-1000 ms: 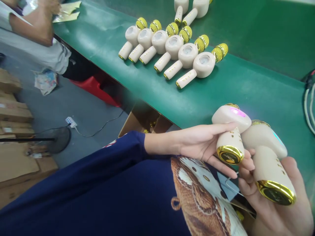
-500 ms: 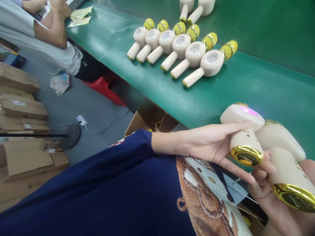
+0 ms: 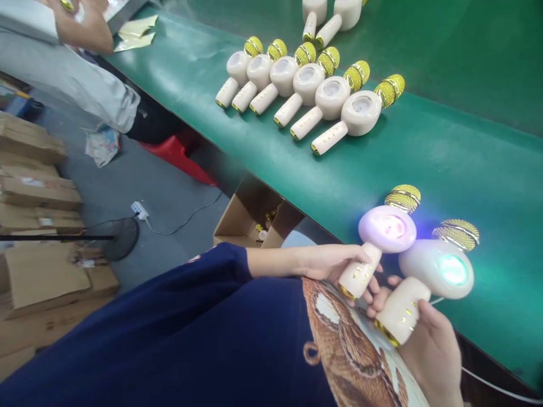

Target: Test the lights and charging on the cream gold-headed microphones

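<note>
Your left hand [image 3: 326,264] clenched round the handle of a karaoke microphone [image 3: 373,240] glowing pink, your right hand [image 3: 435,356] gripping a second microphone [image 3: 424,277] glowing teal, the two heads side by side over the green counter [image 3: 466,169]

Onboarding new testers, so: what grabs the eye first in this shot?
The left hand holds a cream plastic microphone with a gold mesh head, glowing pink. The right hand holds a matching cream microphone, glowing teal, both lit above the green bench mat. Farther along the mat lies a tidy row of six unlit cream microphones.
</note>
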Demonstrator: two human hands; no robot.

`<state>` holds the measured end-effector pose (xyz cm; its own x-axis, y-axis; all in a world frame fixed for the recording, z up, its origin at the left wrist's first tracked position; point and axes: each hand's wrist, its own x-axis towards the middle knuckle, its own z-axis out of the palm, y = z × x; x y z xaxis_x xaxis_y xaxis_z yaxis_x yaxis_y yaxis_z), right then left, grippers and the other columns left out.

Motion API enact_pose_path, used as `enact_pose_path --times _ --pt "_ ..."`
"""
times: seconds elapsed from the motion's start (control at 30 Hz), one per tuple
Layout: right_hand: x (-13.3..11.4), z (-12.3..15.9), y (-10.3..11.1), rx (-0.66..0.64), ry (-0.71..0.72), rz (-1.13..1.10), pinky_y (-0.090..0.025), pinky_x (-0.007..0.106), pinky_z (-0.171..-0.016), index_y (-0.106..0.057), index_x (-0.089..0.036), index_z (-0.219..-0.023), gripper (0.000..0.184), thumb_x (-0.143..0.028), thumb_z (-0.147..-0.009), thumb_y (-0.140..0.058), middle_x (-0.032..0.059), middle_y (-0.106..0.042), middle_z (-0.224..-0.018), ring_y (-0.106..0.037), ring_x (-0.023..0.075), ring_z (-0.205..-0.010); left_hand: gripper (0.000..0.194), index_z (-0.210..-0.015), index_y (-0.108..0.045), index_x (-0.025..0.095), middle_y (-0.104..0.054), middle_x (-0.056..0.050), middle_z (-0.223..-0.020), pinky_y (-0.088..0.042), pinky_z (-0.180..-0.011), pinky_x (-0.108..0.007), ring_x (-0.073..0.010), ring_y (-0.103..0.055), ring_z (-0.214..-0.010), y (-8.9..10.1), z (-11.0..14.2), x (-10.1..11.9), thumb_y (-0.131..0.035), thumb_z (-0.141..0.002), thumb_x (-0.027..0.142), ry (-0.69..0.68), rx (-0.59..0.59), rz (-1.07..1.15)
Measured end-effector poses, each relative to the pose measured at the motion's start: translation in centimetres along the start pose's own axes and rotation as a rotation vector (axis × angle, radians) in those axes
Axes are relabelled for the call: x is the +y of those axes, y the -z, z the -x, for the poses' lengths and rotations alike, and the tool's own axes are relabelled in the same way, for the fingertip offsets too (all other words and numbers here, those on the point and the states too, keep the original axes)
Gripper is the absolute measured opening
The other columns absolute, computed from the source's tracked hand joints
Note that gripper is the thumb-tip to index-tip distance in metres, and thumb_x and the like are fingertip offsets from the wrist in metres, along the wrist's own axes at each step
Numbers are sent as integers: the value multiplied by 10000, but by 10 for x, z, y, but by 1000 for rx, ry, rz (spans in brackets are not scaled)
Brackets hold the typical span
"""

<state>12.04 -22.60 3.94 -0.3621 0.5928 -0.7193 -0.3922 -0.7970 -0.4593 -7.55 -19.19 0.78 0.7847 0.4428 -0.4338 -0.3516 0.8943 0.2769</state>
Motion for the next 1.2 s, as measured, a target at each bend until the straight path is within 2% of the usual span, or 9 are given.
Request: enact_pose_path --times 0.07,0.17,0.37,0.53,0.73,0.9,1.1,1.2 --pt "12 -3 9 -49 14 18 -542 386 -699 -598 -256 -1014 325 -464 -764 -604 47 -677 -750 -657 237 -720 378 -996 -535 176 -648 -26 -738 -534 -715 -390 -199 -660 -703 8 -1 -8 -634 -690 374 -29 58 -54" --pt "21 -7 16 -61 49 27 -529 386 -701 -580 -262 -1025 328 -463 -766 -600 28 -676 -762 -645 234 -701 356 -1006 -540 179 -638 -16 -738 -527 -721 -361 -184 -659 -698 10 -2 -12 -640 -711 352 -75 103 -115" --pt "22 -12 17 15 62 109 -528 386 -639 -569 -251 -968 351 -474 -705 -636 27 -649 -735 -640 263 -727 302 -957 -532 176 -567 4 -652 -518 -706 -349 -225 -672 -733 6 -2 -13 -605 -739 372 -142 80 -121" --pt "20 -11 12 45 92 155 -525 377 -613 -556 -254 -941 353 -483 -688 -648 21 -636 -714 -641 263 -711 355 -991 -513 186 -562 4 -676 -526 -700 -368 -228 -669 -761 11 -1 -13 -624 -723 390 -119 71 -100" --pt "21 -7 13 41 68 167 -526 377 -607 -551 -261 -991 384 -449 -678 -672 22 -642 -718 -647 264 -711 416 -1036 -453 216 -597 -16 -845 -534 -658 -338 -210 -661 -824 15 2 -8 -674 -717 367 -38 -45 -107" --pt "20 -8 17 75 78 215 -519 369 -586 -538 -277 -1038 421 -410 -675 -704 -8 -632 -644 -647 256 -629 503 -1098 -399 240 -588 7 -848 -536 -620 -333 -202 -668 -789 14 2 -7 -708 -734 399 -11 -71 -146" --pt "18 -6 14 45 85 241 -504 356 -566 -570 -253 -946 385 -389 -629 -739 5 -628 -649 -642 260 -626 592 -1130 -401 239 -596 4 -927 -506 -565 -262 -188 -672 -785 19 -3 -14 -777 -677 295 -45 -173 -121" --pt "18 -5 18 -7 78 255 -487 338 -559 -569 -242 -898 355 -367 -617 -746 17 -628 -659 -637 257 -632 564 -1120 -423 234 -595 -6 -942 -515 -592 -276 -193 -663 -826 22 -5 -18 -770 -675 240 -65 -216 -101"
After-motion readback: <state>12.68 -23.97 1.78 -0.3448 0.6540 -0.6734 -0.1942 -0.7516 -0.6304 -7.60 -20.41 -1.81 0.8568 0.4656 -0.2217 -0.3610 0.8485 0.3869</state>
